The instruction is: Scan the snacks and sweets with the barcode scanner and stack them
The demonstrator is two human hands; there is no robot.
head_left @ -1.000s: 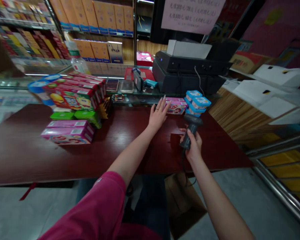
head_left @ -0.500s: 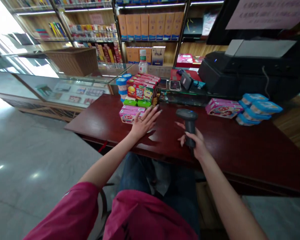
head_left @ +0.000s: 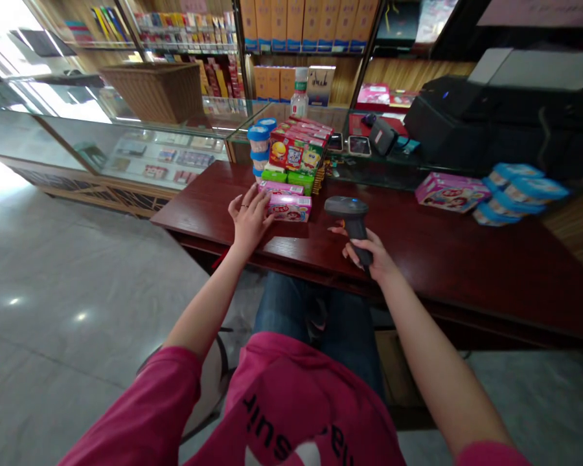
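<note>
A pink box (head_left: 291, 209) lies at the front of a stack of goods on the dark red counter. My left hand (head_left: 249, 220) is on its left end, fingers bent over the top and thumb along the front. Directly behind sits another pink box (head_left: 282, 188), with green packs (head_left: 298, 182) and red snack boxes (head_left: 298, 149) further back. Wrapped around the handle of a black barcode scanner (head_left: 346, 208), my right hand (head_left: 369, 254) keeps it upright above the counter, its head turned leftward near the front box.
To the right on the counter (head_left: 393, 226) stand a pink box (head_left: 451, 192) and blue-lidded tubs (head_left: 519, 191). Other blue-lidded tubs (head_left: 259, 147) are stacked left of the red boxes. Behind are a bottle (head_left: 300, 97), phones (head_left: 358, 145) and a black machine (head_left: 471, 123).
My left hand has moved from above the pink boxes to the front one's left end and closed on it. That box sits further right. The scanner has moved left, closer to it.
</note>
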